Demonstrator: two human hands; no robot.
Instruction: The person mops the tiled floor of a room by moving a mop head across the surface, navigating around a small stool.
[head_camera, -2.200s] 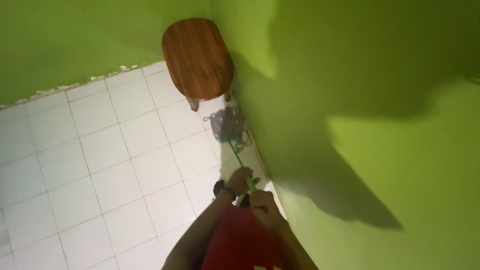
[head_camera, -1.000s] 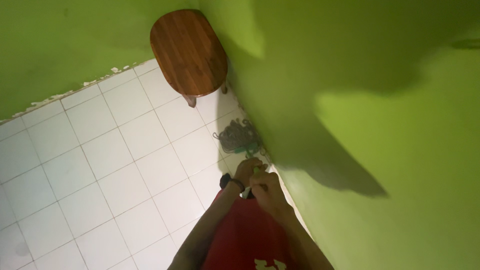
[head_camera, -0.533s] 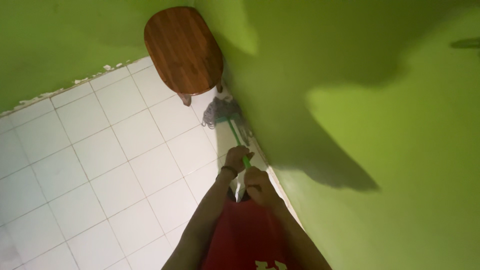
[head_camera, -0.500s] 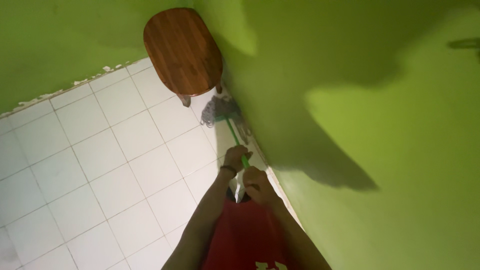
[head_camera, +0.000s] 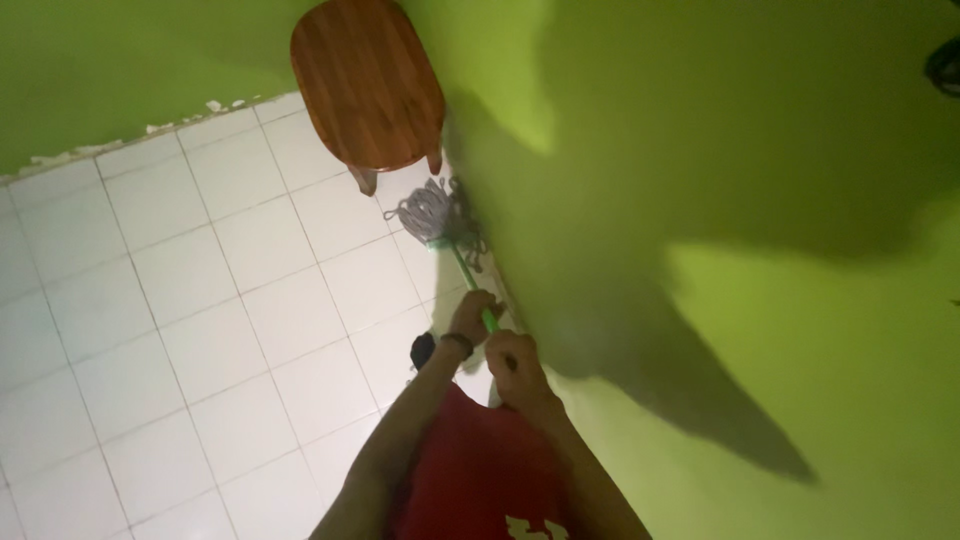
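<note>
I hold a mop with a green handle (head_camera: 467, 278) in both hands. My left hand (head_camera: 473, 316) grips the handle lower down, a dark band on its wrist. Just behind it, my right hand (head_camera: 512, 362) grips the handle higher up. The grey string mop head (head_camera: 433, 216) lies on the white tiled floor (head_camera: 200, 300), close to the foot of the green wall (head_camera: 700, 200) and just in front of a wooden stool (head_camera: 367, 82). My red shirt fills the bottom of the view.
The round-edged brown wooden stool stands in the corner where two green walls meet, its legs on the tiles. Paint is chipped along the base of the far wall (head_camera: 120, 140). White tiles stretch to the left.
The mop head was pulled back toward my feet, then pushed forward again; now it lies nearer the stool. Both hands stay on the handle. The view has shifted slightly.
</note>
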